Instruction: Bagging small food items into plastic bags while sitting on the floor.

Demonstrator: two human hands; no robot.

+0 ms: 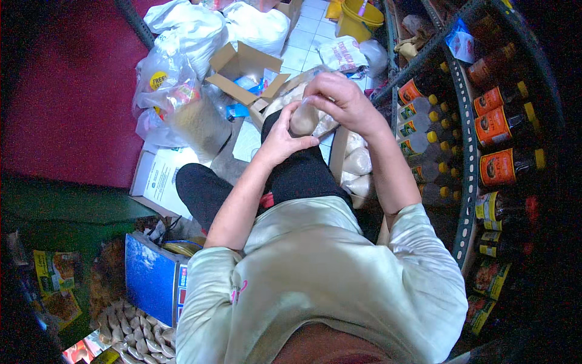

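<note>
Over my lap, a small see-through plastic bag (303,123) holds something pale beige in its rounded bottom. My left hand (282,139) is wrapped round the lower part of it, thumb out along the near side. At the top, the fingers of my right hand (347,102) pinch the bag's gathered neck. Just beyond my hands lies a large see-through sack (293,93) with pale contents. To the right of my thigh, several filled bags (357,162) of whitish stuff sit in a carton.
An open cardboard box (242,68), white sacks (257,29) and a bag of tan grains (200,124) stand ahead. Shelves of bottles (497,167) line the right. At lower left are a blue scale (148,279) and many small filled bags (134,333). A yellow bucket (357,23) stands far off.
</note>
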